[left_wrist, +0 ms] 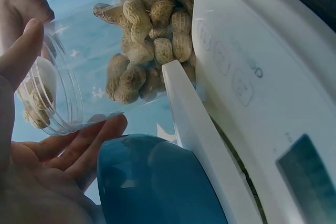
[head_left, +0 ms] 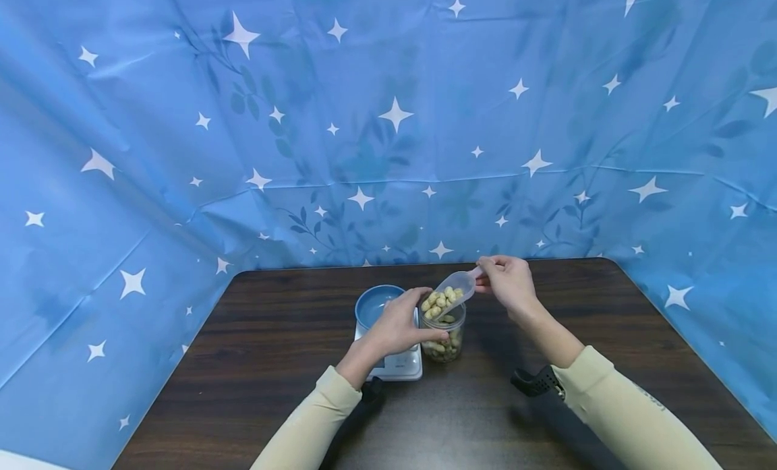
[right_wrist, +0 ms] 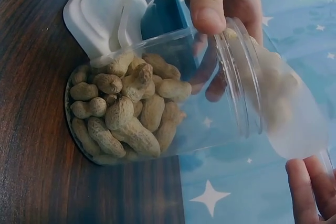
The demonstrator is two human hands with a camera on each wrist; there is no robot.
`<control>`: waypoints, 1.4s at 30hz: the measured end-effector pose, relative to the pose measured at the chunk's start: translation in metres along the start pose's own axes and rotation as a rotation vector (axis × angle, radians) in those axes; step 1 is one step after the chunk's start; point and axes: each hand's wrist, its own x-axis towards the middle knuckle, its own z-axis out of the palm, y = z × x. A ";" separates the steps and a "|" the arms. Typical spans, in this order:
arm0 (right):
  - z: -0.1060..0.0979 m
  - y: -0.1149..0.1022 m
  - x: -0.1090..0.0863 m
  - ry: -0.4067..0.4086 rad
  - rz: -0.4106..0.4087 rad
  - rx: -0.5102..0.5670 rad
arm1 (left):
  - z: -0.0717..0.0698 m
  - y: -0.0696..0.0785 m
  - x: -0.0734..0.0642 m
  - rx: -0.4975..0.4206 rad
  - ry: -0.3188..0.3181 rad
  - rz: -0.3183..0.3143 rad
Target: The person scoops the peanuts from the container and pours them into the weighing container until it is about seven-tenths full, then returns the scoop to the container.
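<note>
A clear jar (head_left: 448, 352) stands on the table, its lower part filled with unshelled peanuts (right_wrist: 131, 111). My left hand (head_left: 397, 323) holds it near the rim, the thumb on the near side and the fingers around the far side. My right hand (head_left: 508, 284) pinches the handle of a translucent scoop (head_left: 466, 283). Several peanuts (head_left: 442, 299) lie in the scoop, which tilts down to the left over the jar's mouth. In the right wrist view the scoop's bowl (right_wrist: 296, 135) overlaps the jar's threaded rim.
Left of the jar, right beside it, is a white kitchen scale (head_left: 405, 367) with a small display. A blue bowl (head_left: 371, 307) sits on the scale, partly behind my left hand. The dark wooden table (head_left: 255, 362) ends at a blue star-patterned curtain (head_left: 388, 153).
</note>
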 end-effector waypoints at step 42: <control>-0.012 0.006 0.008 0.087 0.063 0.187 | -0.021 -0.025 -0.015 0.061 0.033 0.032</control>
